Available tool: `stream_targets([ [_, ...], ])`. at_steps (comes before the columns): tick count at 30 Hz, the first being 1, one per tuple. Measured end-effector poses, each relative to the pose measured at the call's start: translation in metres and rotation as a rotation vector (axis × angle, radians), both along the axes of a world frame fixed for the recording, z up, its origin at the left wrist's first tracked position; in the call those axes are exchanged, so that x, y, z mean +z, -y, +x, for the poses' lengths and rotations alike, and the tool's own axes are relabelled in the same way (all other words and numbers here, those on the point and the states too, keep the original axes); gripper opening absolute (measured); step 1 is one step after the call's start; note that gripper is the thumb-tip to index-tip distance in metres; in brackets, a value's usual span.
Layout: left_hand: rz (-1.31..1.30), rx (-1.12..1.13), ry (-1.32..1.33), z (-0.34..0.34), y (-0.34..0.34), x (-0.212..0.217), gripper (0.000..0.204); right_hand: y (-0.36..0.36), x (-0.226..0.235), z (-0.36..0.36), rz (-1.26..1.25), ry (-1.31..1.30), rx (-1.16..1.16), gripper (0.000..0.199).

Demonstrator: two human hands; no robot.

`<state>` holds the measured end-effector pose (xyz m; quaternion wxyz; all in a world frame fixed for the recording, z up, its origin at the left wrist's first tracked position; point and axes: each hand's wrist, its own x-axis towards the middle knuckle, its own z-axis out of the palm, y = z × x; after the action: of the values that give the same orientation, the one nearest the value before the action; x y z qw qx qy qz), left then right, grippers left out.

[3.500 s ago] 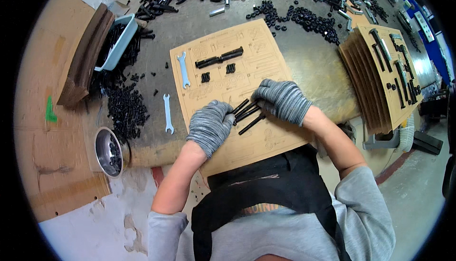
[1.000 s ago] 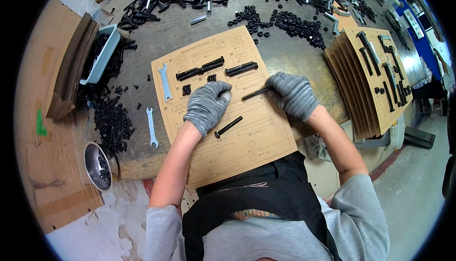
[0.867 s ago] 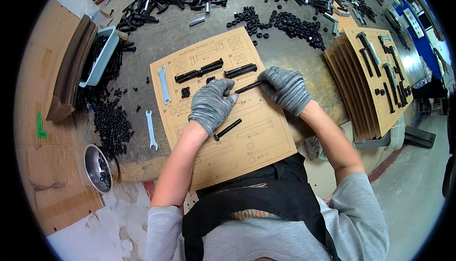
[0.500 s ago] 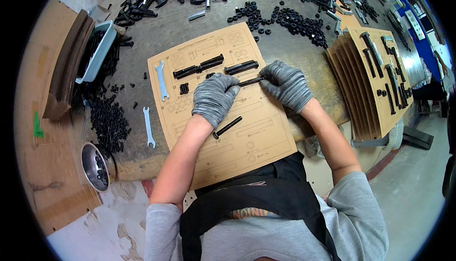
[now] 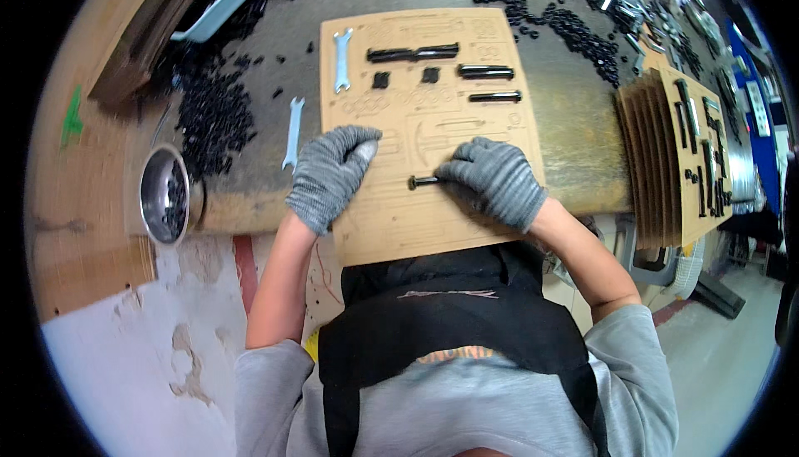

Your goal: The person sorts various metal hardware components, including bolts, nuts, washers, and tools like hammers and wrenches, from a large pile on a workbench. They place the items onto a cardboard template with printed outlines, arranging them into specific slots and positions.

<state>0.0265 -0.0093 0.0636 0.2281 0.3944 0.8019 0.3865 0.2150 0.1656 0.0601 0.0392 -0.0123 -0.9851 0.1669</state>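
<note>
A brown cardboard sheet (image 5: pixel 391 236) printed with part outlines lies in front of me. My right hand (image 5: pixel 497 181), gloved in grey knit, is closed around a black bolt (image 5: pixel 423 181) low over the sheet, its head end sticking out leftward. At the sheet's left edge is my left hand (image 5: pixel 331 176), also gloved; its fingers are loosely bent, thumb and forefinger slightly apart, with nothing seen between them. Higher on the sheet lie a silver open-ended wrench (image 5: pixel 342 61), a row of black bolts (image 5: pixel 413 53), two small black clusters (image 5: pixel 380 81), thick black bolts (image 5: pixel 486 72) and a thinner bolt (image 5: pixel 495 96).
Another wrench (image 5: pixel 294 133) lies left of the sheet. Beyond it are a heap of small black screws (image 5: pixel 212 120), a metal bowl (image 5: pixel 151 195) and a light-blue bin (image 5: pixel 223 7). Black nuts (image 5: pixel 583 41) spread at the far right, behind stacked cardboard sheets (image 5: pixel 647 161) with parts.
The view has shifted. The bolt formerly between both hands now lies below the thick bolts. My right hand has taken up the loose lower bolt; my left hand has moved to the sheet's left edge.
</note>
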Motion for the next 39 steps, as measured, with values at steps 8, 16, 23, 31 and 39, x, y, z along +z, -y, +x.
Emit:
stream_targets([
  [8,-0.007,-0.143,-0.098,0.056,0.087,-0.004,0.018,0.062,-0.005,0.020,-0.174,-0.108,0.072,0.017],
  [16,-0.221,-0.232,-0.313,0.075,0.081,-0.002,0.038,0.062,0.000,0.022,-0.121,-0.071,0.066,0.024],
  [23,-0.015,-0.048,0.014,-0.001,0.045,0.028,0.033,-0.031,0.024,0.000,-0.335,-0.283,-0.346,0.022],
  [31,0.069,0.283,-0.476,-0.099,-0.013,-0.008,0.022,-0.131,0.017,-0.096,-0.082,-0.357,-0.385,0.020],
  [39,0.093,0.517,-0.470,-0.097,0.006,-0.056,0.017,-0.197,-0.030,-0.265,0.252,0.150,-0.398,0.053],
])
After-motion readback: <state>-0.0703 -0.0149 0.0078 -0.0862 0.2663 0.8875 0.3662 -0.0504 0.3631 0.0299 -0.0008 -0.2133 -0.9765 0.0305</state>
